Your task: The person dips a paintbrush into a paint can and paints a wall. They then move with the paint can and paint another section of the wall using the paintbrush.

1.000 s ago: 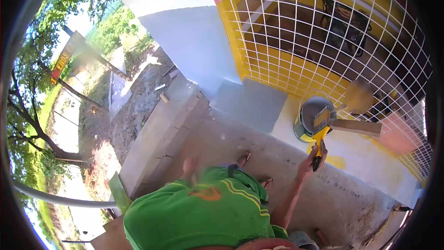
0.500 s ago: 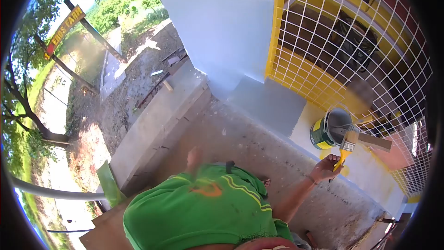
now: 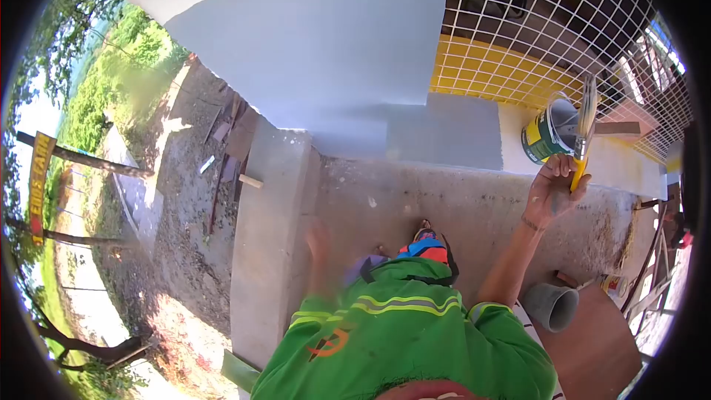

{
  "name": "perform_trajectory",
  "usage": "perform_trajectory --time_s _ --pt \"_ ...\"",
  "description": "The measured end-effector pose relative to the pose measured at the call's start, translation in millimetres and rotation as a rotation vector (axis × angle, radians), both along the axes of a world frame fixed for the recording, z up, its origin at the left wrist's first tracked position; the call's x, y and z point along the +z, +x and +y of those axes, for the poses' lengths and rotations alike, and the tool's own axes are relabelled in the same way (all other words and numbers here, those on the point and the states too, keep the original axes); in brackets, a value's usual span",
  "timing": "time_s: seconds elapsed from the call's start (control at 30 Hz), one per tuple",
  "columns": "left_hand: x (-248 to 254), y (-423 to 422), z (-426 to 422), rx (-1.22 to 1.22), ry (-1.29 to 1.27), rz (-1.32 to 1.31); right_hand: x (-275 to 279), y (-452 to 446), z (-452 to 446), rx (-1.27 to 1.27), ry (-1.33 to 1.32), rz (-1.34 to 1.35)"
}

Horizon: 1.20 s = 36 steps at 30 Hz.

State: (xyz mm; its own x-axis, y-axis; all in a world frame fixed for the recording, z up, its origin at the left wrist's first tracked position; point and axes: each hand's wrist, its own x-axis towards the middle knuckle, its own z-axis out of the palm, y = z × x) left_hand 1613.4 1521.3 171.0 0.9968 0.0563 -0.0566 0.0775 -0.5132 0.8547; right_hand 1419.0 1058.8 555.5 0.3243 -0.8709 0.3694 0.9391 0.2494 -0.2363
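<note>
My right hand is closed around the yellow handle of a paintbrush, held upright with its bristle end at the top. Just behind the brush, a green and yellow paint can rests on the ledge, its open mouth showing grey inside. Part of the can is hidden by the brush. My left hand hangs low beside my body, near the concrete curb. It is smeared, so its fingers cannot be made out.
A wall and the ledge beside it carry grey paint. White wire mesh rises behind the can, near a wooden block. A grey cylinder stands at lower right. The concrete curb borders lower ground at left.
My view has swung to the right and my body appears more upright. The brush, still in my right hand, has turned more edge-on beside the can. My left hand remains low and blurred.
</note>
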Motion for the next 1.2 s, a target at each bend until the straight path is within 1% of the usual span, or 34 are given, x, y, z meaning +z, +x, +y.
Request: perform_trajectory --time_s 0.07,0.1,0.13,0.17,0.23,0.27,0.33,0.4,0.43,0.53,0.57,0.63,0.67,0.7,0.73,0.77,0.83,0.87,0.9,0.97,1.03,1.1,1.13,1.2 --pt "-6 23 -4 -0.071 0.024 -0.024 13 24 16 -0.082 -0.057 0.091" --pt "-11 39 -3 -0.116 0.016 0.003 16 36 19 -0.119 -0.083 0.129" --pt "-7 49 -6 -0.124 -0.004 0.051 15 47 19 -0.159 -0.105 0.202" --pt "-2 59 -10 -0.131 -0.023 0.098 13 58 21 -0.174 -0.121 0.219" --pt "35 56 -26 -0.061 -0.089 0.250 17 87 27 -0.188 -0.158 0.258" --pt "37 55 -27 -0.101 -0.016 0.140 20 103 30 -0.215 -0.189 0.293" --pt "35 49 -1 -0.172 0.147 -0.086 20 137 42 -0.257 -0.235 0.359" --pt "35 62 20 -0.046 0.129 0.108 23 174 50 -0.213 -0.258 0.349" --pt "36 55 39 0.019 0.129 0.223 23 183 59 -0.186 -0.262 0.364" --pt "31 68 62 0.125 -0.132 0.371 21 212 74 -0.191 -0.305 0.362" --pt "9 74 83 0.049 -0.030 0.273 19 218 78 -0.198 -0.300 0.356" --pt "-59 96 120 -0.113 0.169 0.065 15 225 85 -0.220 -0.291 0.339" --pt "-82 105 132 -0.161 0.157 0.055 10 228 90 -0.256 -0.288 0.350" --pt "-83 116 132 -0.179 0.104 0.110 4 230 94 -0.296 -0.289 0.359" --pt "-70 127 125 -0.166 0.017 0.253 1 232 97 -0.338 -0.291 0.368" --pt "-43 141 111 -0.128 -0.084 0.442 2 237 99 -0.380 -0.316 0.380" --pt "-40 166 122 -0.145 -0.117 0.593 1 245 108 -0.452 -0.356 0.422" --pt "-38 181 127 -0.331 -0.026 0.494 1 249 114 -0.434 -0.363 0.437" --pt "-53 198 141 -0.497 0.056 0.372 3 259 120 -0.420 -0.375 0.445" --pt "-58 226 158 -0.500 -0.024 0.421 10 276 130 -0.395 -0.412 0.481" --pt "-36 248 147 -0.136 -0.338 0.739 19 291 134 -0.377 -0.465 0.530" --pt "-6 256 133 -0.189 -0.176 0.687 25 295 129 -0.385 -0.524 0.594" --pt "0 260 126 -0.216 -0.099 0.656 27 293 122 -0.399 -0.559 0.620" --pt "3 256 114 -0.185 -0.161 0.642 31 288 109 -0.437 -0.601 0.666"
